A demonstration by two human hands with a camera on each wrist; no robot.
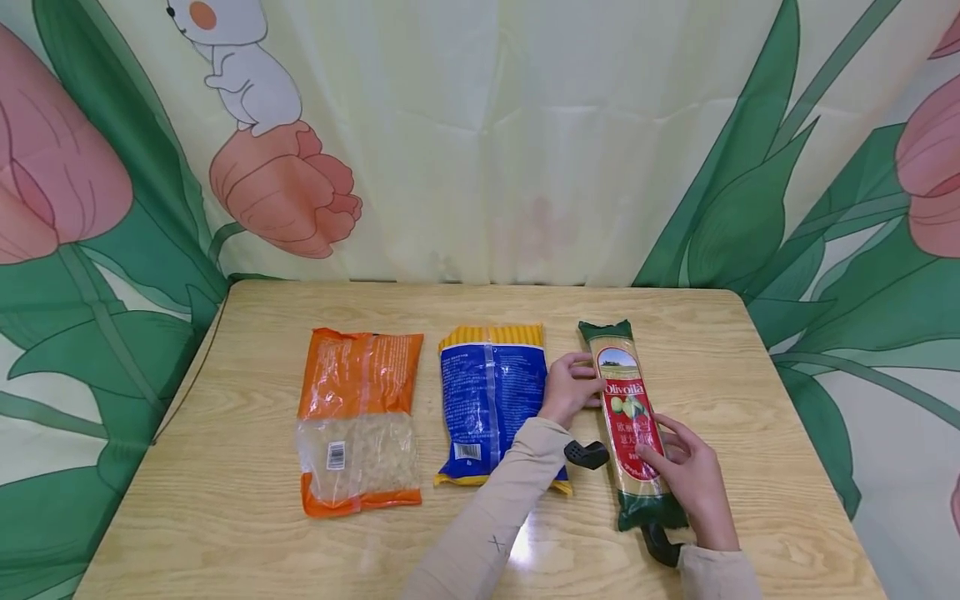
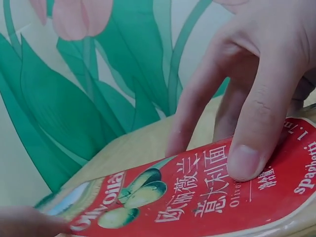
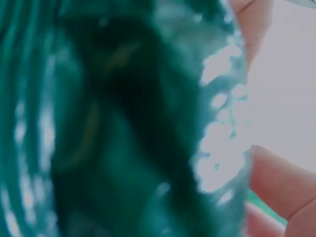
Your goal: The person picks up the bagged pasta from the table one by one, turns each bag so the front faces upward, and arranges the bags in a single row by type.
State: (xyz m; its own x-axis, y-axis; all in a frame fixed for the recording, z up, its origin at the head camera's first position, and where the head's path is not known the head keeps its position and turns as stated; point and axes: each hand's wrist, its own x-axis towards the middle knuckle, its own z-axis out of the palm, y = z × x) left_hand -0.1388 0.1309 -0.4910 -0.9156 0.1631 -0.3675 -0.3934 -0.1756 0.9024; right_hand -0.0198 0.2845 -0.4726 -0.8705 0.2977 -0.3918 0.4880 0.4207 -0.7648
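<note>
A long bag of spaghetti [image 1: 628, 417], red-labelled with dark green ends, lies between my two hands on the right part of the table. My right hand [image 1: 693, 475] grips its lower right side, the thumb [image 2: 245, 160] on the red label and the fingers over the far edge. At the upper left edge, my left hand [image 1: 572, 390] holds the bag, one blurred fingertip [image 2: 37, 222] against the label. The bag's green end [image 3: 128, 123] fills much of the right wrist view, blurred, with fingers at its right side.
Left of the spaghetti lies a blue and yellow bag [image 1: 468, 400], partly covered by my left forearm. Farther left is an orange bag [image 1: 363, 375] with a transparent lower window. A printed curtain [image 1: 450, 167] hangs behind the wooden table [image 1: 247, 375].
</note>
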